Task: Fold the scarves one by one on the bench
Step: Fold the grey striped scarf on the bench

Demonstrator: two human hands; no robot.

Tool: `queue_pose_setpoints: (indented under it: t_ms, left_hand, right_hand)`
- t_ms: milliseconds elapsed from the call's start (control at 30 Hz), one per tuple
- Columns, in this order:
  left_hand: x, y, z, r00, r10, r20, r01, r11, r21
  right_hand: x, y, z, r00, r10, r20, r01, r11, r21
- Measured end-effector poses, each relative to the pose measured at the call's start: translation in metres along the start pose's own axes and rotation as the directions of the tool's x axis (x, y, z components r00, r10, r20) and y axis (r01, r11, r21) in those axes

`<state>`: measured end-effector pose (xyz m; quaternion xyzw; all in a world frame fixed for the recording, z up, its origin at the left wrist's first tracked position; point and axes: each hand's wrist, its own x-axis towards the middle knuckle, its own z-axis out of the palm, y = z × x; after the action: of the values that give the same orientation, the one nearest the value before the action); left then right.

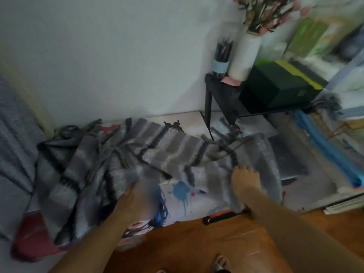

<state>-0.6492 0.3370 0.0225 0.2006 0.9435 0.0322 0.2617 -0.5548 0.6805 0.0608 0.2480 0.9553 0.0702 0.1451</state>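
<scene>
At the far left we see a grey quilted cover running along the edge of the frame. Just right of it a heap of grey scarves lies crumpled on the bench, whose top carries a printed picture with a blue splash. The heap spills over the bench's near left edge.

Our left hand reaches into the near side of the heap; its fingers are buried under the fabric and blurred, so we cannot tell whether they are closed on it.

Across the middle a striped scarf, in bands of pale grey, brown-grey and dark grey, lies stretched from the heap toward the right, with its fringe bunched at the far right end.

Our right hand rests on the scarf's right part, fingers together and curled down onto the cloth, pressing or pinching its edge where it drapes over the near side of the bench.

Farther right, against the wall, a black side table holds a white vase of pink flowers, a cup of pencils and a dark green box. A blue cloth lies at the far right. Wooden floor is nearest us.
</scene>
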Motion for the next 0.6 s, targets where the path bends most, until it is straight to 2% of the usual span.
queue_pose_setpoints:
  t_ms: [133, 233, 333, 433, 533, 600]
  left_hand:
    - [0.022, 0.019, 0.008, 1.000, -0.006, -0.017, 0.008, 0.992, 0.126]
    - [0.031, 0.041, 0.006, 0.997, -0.022, -0.073, 0.037, 0.976, 0.213]
    - [0.037, 0.066, -0.002, 0.981, 0.028, -0.190, 0.009, 0.982, 0.189]
    - [0.037, 0.096, 0.003, 0.977, 0.024, -0.213, -0.022, 1.000, 0.013]
    - [0.019, 0.135, 0.019, 0.995, 0.038, -0.089, -0.047, 0.994, -0.096]
    - [0.008, 0.153, 0.032, 0.999, 0.035, -0.037, -0.038, 0.997, -0.067]
  right_hand:
    - [0.030, 0.061, -0.048, 0.958, 0.240, -0.160, -0.187, 0.938, 0.291]
    - [0.051, 0.122, -0.073, 0.897, 0.425, -0.122, -0.313, 0.805, 0.504]
    - [0.077, 0.186, -0.081, 0.856, 0.515, -0.047, -0.399, 0.717, 0.572]
    - [0.101, 0.221, -0.075, 0.890, 0.456, -0.021, -0.370, 0.747, 0.553]
    - [0.107, 0.197, -0.052, 0.956, 0.291, 0.043, -0.279, 0.850, 0.448]
    - [0.102, 0.155, -0.026, 0.997, 0.037, -0.065, -0.013, 0.943, 0.334]
